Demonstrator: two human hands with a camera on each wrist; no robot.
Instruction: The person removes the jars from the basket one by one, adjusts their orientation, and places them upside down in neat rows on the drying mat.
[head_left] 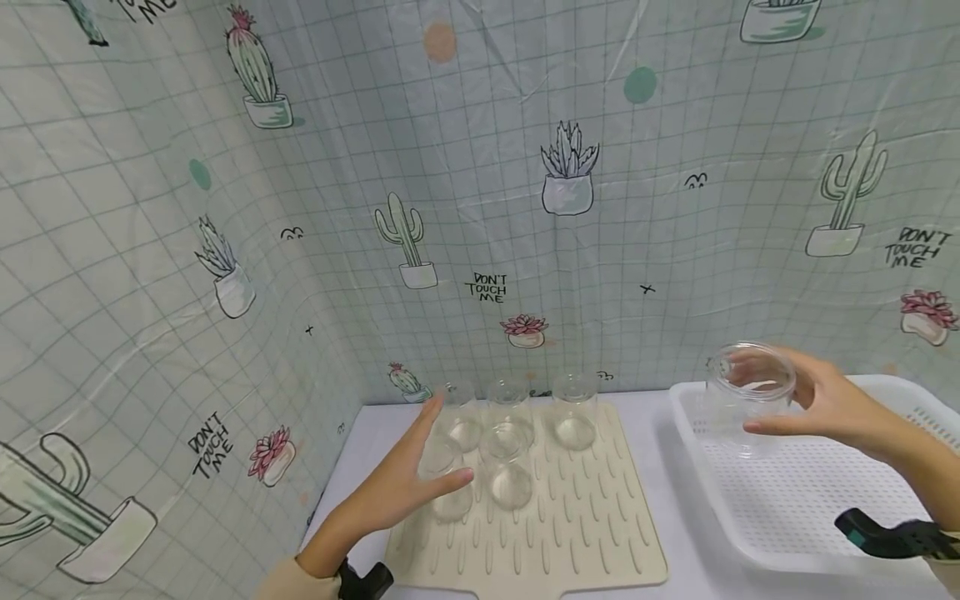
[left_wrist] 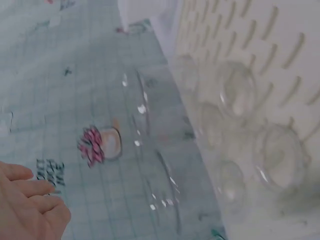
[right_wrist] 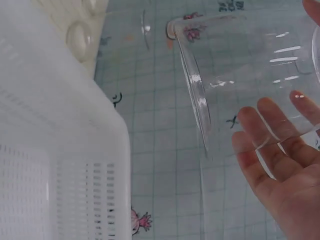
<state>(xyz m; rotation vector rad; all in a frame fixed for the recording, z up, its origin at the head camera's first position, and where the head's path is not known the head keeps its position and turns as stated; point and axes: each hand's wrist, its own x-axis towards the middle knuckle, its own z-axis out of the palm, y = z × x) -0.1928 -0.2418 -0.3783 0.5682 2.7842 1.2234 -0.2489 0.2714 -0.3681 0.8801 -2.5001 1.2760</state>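
Note:
My right hand [head_left: 821, 400] grips a clear glass cup [head_left: 750, 417] above the left side of a white perforated basket [head_left: 731, 521]. In the right wrist view, the fingers [right_wrist: 270, 145] show against the wall of the cup [right_wrist: 250, 70]. My left hand [head_left: 401, 479] has its thumb and fingers spread apart, and it holds nothing. It hovers over the left part of a beige ridged drying mat [head_left: 577, 542], next to several clear glass cups [head_left: 510, 483] standing there. In the left wrist view that hand [left_wrist: 30, 210] sits at the lower left, apart from the cups [left_wrist: 280, 160].
The mat and basket stand side by side on a white table [head_left: 660, 467], the basket at right. A cactus-printed sheet [head_left: 480, 167] hangs behind and along the left side. A black wrist device [head_left: 885, 533] is strapped to my right arm, another [head_left: 365, 581] to my left.

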